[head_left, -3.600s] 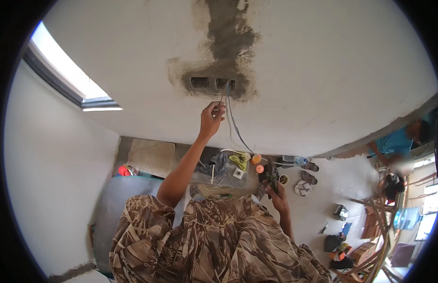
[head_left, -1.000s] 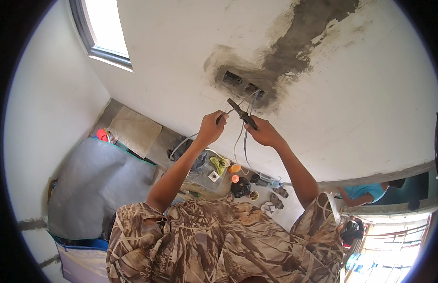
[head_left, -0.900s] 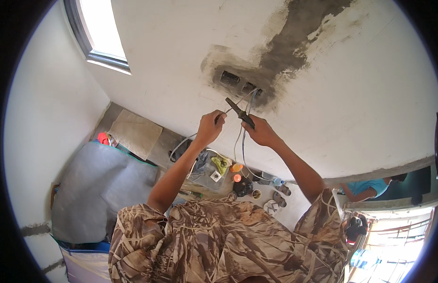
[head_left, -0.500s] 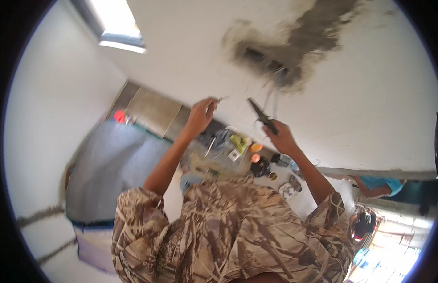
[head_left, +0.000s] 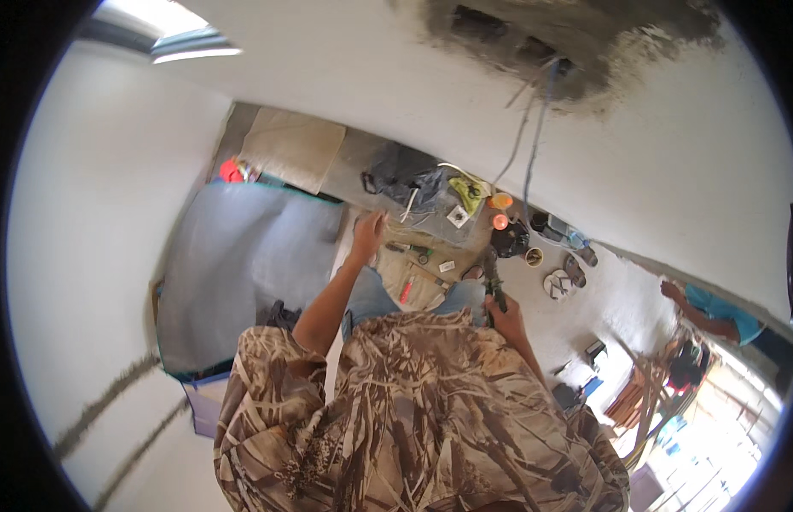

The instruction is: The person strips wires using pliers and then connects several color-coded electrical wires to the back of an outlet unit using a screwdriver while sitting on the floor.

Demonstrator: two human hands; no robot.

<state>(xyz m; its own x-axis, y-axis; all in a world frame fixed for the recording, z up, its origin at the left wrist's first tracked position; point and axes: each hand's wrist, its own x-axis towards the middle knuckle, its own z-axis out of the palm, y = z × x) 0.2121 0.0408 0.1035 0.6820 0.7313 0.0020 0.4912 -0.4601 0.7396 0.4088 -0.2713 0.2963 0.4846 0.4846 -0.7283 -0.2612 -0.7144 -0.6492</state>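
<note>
My right hand [head_left: 509,322] is closed around the dark handle of a long, narrow hand tool [head_left: 492,271], held low near my right thigh. Its upper part points away from me; I cannot make out its exact kind. Further left, my left hand [head_left: 369,234] is raised over the floor with its fingers drawn together. Whatever is between those fingers is too small to see. Two loose wires [head_left: 530,141] hang from a recessed wall box [head_left: 537,51] set in rough grey plaster, and neither hand touches them.
A grey-covered bulky object [head_left: 243,264] stands at my left. Across the floor lie a black plastic bag [head_left: 405,175], an angle grinder [head_left: 411,251], an orange-lidded container [head_left: 499,222], a cup [head_left: 534,256] and sandals [head_left: 557,285]. Another person's arm [head_left: 712,322] shows at the right.
My right hand has dropped from beside the wires to near my thigh with the tool. My left hand has also come lower, and the thin piece at its fingertips no longer shows. The view has tilted down.
</note>
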